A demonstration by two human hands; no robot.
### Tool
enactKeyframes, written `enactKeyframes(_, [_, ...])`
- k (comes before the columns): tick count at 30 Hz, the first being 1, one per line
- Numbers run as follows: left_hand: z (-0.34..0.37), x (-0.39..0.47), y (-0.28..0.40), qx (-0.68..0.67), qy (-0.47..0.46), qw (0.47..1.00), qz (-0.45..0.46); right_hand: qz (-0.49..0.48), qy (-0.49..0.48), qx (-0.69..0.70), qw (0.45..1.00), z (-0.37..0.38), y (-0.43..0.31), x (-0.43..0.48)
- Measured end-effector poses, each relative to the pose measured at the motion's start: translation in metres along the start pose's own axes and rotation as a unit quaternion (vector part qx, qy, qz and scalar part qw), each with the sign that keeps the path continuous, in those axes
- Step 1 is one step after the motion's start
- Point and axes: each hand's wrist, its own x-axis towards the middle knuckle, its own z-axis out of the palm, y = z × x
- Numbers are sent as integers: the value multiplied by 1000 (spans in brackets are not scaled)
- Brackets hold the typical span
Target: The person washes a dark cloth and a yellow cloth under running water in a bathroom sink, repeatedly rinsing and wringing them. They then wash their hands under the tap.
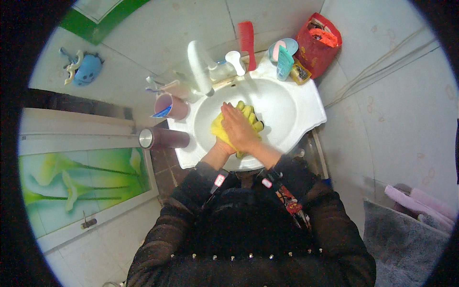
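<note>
A bunched yellow cloth (219, 130) is pressed between my two hands over the basin of a white ceramic washbasin (283, 107). My left hand (225, 145) lies beneath the cloth, which hides its fingers. On top, my right hand (238, 127) rests with its fingers together, pointing toward the back of the basin. Folds of the cloth bulge out to the right of that hand. Just behind my hands, a white faucet spout (199, 68) reaches over the basin, with its lever handle (235, 61) to the right. I cannot see any water running.
On the basin's left rim stand a dark red thermos flask (166, 139) and a pink cup (175, 107) holding a blue packet. Along the back are a red comb (246, 45), a soap dish (288, 45), a teal tube (285, 64) and a red bag (315, 53). A grey towel (401, 236) hangs at right.
</note>
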Motion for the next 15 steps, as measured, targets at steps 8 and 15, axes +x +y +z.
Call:
enactKeyframes(8, [1,-4,-8,518,94,841,123,118,27,-66,990,-21,-5,13])
enactKeyframes(15, [1,-7,6,492,138,847,144,91,87,-85,988,12,10,0])
